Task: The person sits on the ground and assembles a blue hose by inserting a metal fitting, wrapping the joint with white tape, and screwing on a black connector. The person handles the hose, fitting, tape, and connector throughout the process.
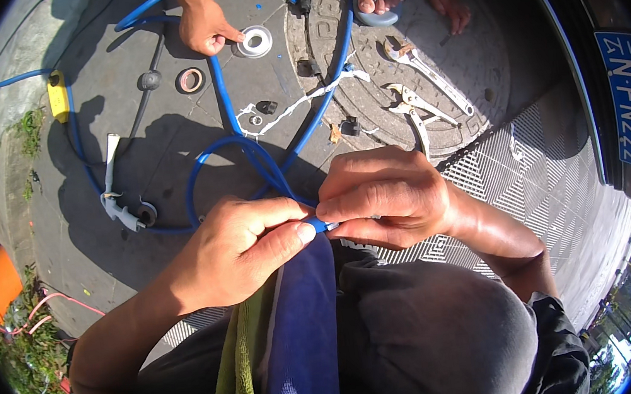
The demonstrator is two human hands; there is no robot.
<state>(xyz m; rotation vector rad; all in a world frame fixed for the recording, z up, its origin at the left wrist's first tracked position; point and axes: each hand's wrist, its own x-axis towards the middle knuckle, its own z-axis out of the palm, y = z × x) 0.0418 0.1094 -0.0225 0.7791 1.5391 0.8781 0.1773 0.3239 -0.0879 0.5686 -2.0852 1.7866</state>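
Hands meet fingertip to fingertip, left hand (240,248) and right hand (385,197) both pinched on the blue hose end (324,226), whose length runs away forward.

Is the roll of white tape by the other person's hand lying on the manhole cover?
No, the white tape roll lies on grey pavement, left of the manhole cover.
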